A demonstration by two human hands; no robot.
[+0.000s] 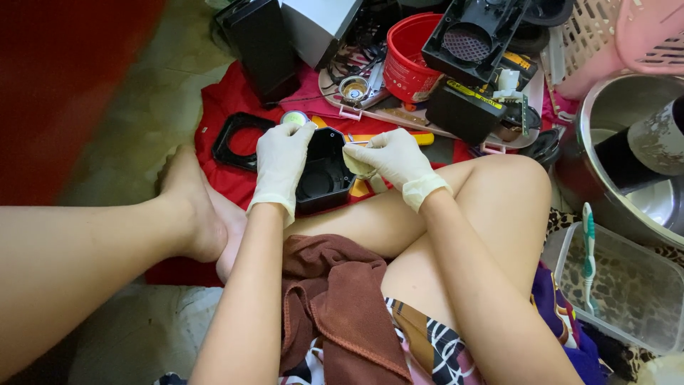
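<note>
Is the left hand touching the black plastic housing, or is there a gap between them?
Touching. The head view shows the gloved left hand gripping the left edge of the black plastic housing, its fingers wrapped over the rim with no gap visible.

Bare floor left of the red cloth; beyond, crowded red bucket and black housings.

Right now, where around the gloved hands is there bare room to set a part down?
Free: the tiled floor left of the red cloth, and the cloth strip between the black frame and the foot. Crowded: everything behind the black housing, from red bucket to steel bowl.
</note>
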